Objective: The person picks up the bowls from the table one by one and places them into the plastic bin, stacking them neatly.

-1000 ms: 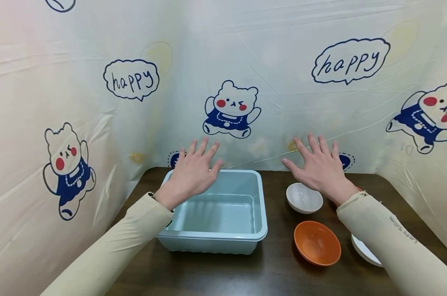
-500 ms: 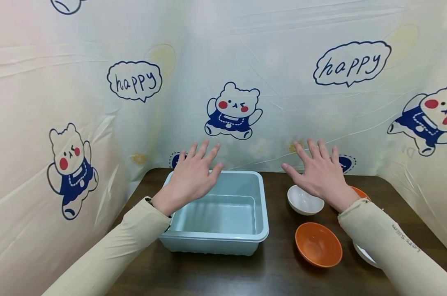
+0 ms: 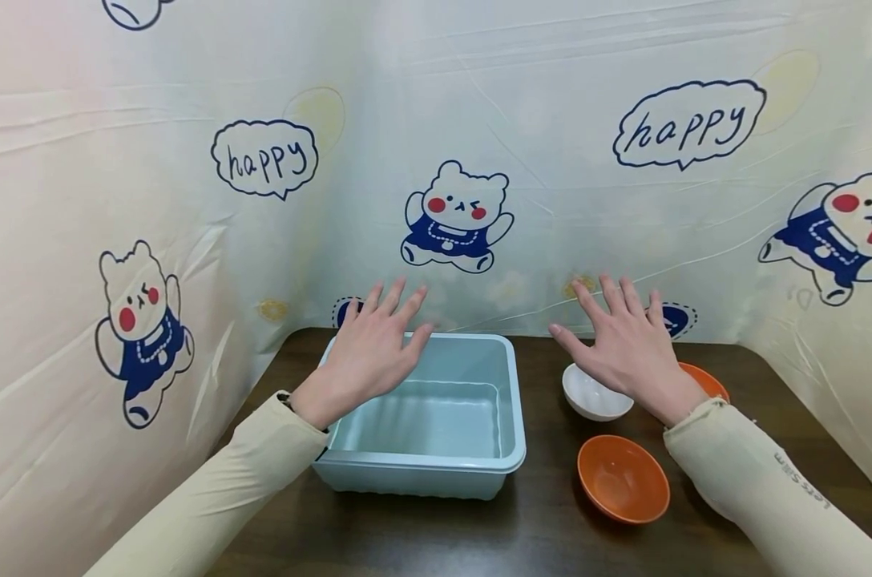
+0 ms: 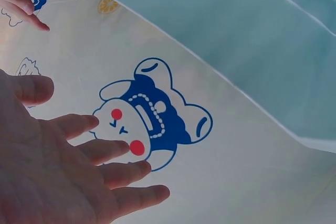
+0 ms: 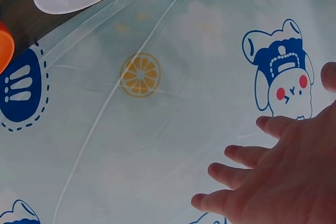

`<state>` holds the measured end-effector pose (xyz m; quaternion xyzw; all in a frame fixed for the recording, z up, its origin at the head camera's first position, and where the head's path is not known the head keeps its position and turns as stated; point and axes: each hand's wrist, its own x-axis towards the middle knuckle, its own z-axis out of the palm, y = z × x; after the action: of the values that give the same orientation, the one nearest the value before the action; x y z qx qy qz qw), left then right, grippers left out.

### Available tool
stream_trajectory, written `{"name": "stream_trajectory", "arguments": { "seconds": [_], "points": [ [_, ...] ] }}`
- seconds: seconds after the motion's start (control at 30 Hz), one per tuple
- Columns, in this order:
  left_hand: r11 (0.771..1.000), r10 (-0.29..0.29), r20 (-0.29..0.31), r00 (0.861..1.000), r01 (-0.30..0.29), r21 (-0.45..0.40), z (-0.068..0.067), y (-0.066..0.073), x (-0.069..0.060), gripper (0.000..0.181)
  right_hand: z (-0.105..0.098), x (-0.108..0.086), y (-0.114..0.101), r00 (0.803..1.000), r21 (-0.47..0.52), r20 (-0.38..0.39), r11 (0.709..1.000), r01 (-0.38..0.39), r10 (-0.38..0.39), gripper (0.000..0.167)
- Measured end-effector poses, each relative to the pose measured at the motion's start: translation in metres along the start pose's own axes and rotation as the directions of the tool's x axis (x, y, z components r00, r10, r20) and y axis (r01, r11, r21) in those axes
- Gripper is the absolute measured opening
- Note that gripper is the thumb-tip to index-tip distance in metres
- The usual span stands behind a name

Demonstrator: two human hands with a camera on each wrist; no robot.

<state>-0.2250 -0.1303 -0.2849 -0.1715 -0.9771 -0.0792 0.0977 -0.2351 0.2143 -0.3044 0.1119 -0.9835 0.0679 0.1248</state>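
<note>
In the head view my left hand (image 3: 367,353) hovers over the left part of a light blue plastic basin (image 3: 421,461), fingers spread and holding nothing. The basin's inside shows bare. My right hand (image 3: 627,344) is held up with spread fingers, above a small white bowl (image 3: 591,394) that it partly covers. An orange bowl (image 3: 623,481) sits nearer, and another orange bowl (image 3: 708,383) is partly hidden behind the right wrist. The left wrist view shows the left palm (image 4: 58,166) beside the basin's wall (image 4: 226,40); the right wrist view shows the right palm (image 5: 294,177) touching nothing.
A dark brown wooden table (image 3: 465,537) carries the basin on the left and the bowls on the right. Around its back and sides hangs a pale curtain (image 3: 551,160) printed with bears and the word "happy".
Both hands stay almost still, spread in the air. The view shifts slightly, and the right forearm now covers the white dish that showed beside it before; more of the rear orange bowl shows.
</note>
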Motion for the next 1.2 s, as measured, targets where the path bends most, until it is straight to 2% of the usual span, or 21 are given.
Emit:
{"name": "stream_trajectory", "arguments": {
  "seconds": [0.8,1.2],
  "points": [
    [1.0,0.005,-0.023,1.0,-0.005,-0.021,-0.001,-0.002,-0.017,0.062,0.003,-0.016,-0.001,0.999,0.02,-0.037,1.0,0.013,-0.013,0.093],
    [0.999,-0.004,-0.045,0.999,0.002,-0.048,0.001,-0.009,-0.025,0.06,0.005,-0.023,-0.002,0.999,0.027,-0.029,0.999,0.017,-0.017,0.092]
  ]
}}
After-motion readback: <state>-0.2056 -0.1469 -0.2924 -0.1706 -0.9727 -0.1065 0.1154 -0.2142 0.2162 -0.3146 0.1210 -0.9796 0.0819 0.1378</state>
